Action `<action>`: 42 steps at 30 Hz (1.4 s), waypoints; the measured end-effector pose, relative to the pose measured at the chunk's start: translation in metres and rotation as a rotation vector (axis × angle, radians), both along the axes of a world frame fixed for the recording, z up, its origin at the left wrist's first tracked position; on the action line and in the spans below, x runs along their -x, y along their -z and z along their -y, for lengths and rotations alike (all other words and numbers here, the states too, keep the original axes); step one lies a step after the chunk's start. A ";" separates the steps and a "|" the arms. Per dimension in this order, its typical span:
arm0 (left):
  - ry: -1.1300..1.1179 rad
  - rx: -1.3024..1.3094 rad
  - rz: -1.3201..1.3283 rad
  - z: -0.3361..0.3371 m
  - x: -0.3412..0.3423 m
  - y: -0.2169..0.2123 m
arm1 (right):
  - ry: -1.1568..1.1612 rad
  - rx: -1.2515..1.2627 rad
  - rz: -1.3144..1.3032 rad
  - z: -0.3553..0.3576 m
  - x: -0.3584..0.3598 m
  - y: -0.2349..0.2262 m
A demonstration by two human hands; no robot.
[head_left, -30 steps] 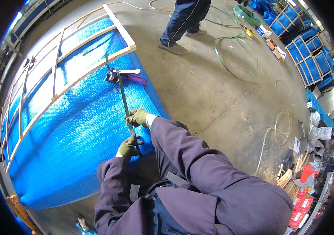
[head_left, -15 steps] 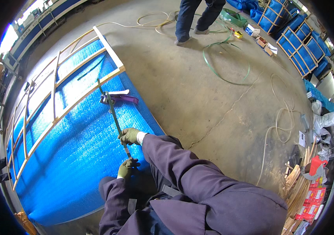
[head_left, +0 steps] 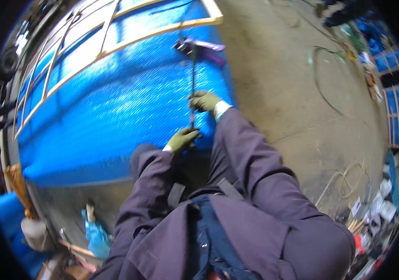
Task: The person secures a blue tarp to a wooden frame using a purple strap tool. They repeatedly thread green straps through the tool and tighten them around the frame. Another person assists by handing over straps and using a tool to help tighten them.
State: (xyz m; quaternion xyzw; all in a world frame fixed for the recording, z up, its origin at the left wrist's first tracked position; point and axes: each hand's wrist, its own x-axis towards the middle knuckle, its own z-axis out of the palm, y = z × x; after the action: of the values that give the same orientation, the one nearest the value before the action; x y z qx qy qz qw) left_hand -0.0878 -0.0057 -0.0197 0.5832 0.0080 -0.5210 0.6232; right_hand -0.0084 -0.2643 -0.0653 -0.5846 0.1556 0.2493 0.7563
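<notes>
Both of my hands wear green gloves and grip a long thin metal rod [head_left: 193, 77]. My right hand [head_left: 204, 101] holds it higher up, my left hand [head_left: 182, 139] holds its near end. The rod's far end carries a dark metal head with a purple part [head_left: 198, 47], resting on a wide blue plastic sheet [head_left: 115, 102]. The sheet is stretched over a light wooden frame [head_left: 162, 31] lying on the concrete floor.
A green hose loop [head_left: 325, 79] lies on the floor to the right. Another person's feet [head_left: 335, 9] show at the top right. Blue crates [head_left: 398, 112] line the right side. A pale coiled rope [head_left: 349, 179] and clutter sit at the lower right; a broom [head_left: 17, 184] at the left.
The view has tilted and closed in on the sheet and rod. My hands keep their grip on the rod; the other person has slid to the top right edge.
</notes>
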 end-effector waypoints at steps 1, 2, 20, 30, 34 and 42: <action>-0.034 0.018 -0.099 0.001 -0.003 -0.001 | 0.003 0.027 -0.008 -0.001 0.002 -0.012; -0.064 0.028 -0.103 0.001 -0.002 -0.002 | 0.035 0.013 -0.012 -0.006 0.008 -0.025; -0.248 -0.060 -0.093 0.013 -0.015 -0.020 | 0.041 -0.032 -0.088 -0.019 0.017 -0.079; -0.258 -0.115 -0.023 0.019 -0.018 -0.007 | 0.028 0.029 -0.063 -0.025 0.017 -0.077; -0.249 -0.136 -0.041 0.019 -0.018 -0.005 | 0.022 0.022 -0.058 -0.024 0.016 -0.075; 0.051 -0.109 -0.134 0.005 -0.018 -0.004 | 0.012 0.001 -0.028 -0.019 0.013 -0.073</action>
State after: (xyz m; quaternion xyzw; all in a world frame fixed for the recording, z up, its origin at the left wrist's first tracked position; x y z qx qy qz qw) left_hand -0.0696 -0.0103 -0.0159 0.5802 0.0631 -0.5734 0.5750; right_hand -0.0216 -0.2451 0.0075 -0.5805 0.1699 0.2530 0.7551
